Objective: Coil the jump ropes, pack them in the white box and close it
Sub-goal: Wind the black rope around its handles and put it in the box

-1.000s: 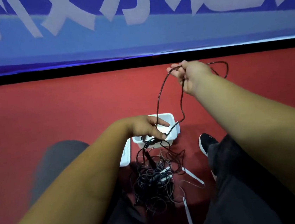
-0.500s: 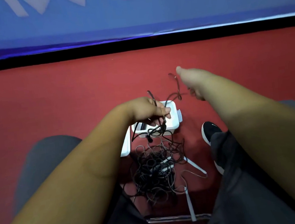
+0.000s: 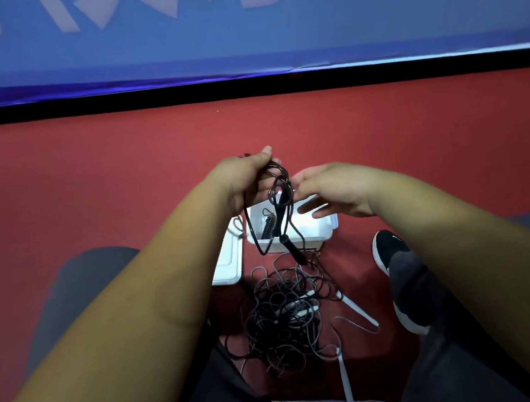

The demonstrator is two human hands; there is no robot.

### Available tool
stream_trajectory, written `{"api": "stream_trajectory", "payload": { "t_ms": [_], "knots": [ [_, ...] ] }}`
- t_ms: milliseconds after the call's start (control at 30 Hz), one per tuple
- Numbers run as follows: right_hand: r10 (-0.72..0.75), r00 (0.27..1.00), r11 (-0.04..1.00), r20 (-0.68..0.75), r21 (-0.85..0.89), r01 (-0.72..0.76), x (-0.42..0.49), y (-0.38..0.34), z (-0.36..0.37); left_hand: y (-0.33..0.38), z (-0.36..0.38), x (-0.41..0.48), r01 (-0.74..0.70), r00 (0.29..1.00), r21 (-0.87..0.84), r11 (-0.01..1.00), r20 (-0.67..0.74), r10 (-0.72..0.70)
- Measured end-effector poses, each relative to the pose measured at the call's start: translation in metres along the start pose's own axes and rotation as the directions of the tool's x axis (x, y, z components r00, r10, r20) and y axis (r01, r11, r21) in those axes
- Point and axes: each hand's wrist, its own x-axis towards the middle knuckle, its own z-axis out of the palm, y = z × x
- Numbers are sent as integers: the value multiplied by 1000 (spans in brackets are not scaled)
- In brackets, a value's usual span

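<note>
— What's the setting?

— A red floor that runs back to a black strip under a blue banner with white lettering. The person sits above it with both bare forearms reaching forward.

— And the hands?

— They are close together over the white box. The left hand has its fingers curled round several dark loops of a jump rope, held up above the box. The right hand is just beside those loops, fingers straight and spread, holding nothing. I cannot tell whether its fingertips touch the rope.

— Where does the rope go?

— It hangs from the left hand across the box's open top. Its black handle dangles, tilted, over the near rim.

— The box itself?

— It stands open on the floor, with something dark in its left part that is too small to name. Its lid lies just beside it on the left.

— Anything else?

— A tangle of ropes lies on the floor nearer the person, with white handles poking out. A black shoe rests to the right of it.
</note>
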Motion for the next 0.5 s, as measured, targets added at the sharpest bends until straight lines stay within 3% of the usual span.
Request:
{"api": "stream_trajectory", "payload": {
  "t_ms": [100, 300, 400, 500],
  "knots": [
    [-90, 996, 996, 4, 22, 89, 3, 1, 3, 3, -4, -2, 21, 1000, -138, 990, -15, -24],
    [-167, 985, 983, 35, 79, 164, 2, -7, 10, 5, -7, -3, 11, 1000, -191, 981, 9, -10],
    [-156, 988, 982, 4, 105, 154, 2, -12, 9, 8, -11, 1, 1, 1000, -193, 981, 1, -1],
    [-176, 978, 981, -114, 60, 183, 7, -13, 7, 12, -16, 1, 5, 997, -85, 996, 71, 1]
  ]
}}
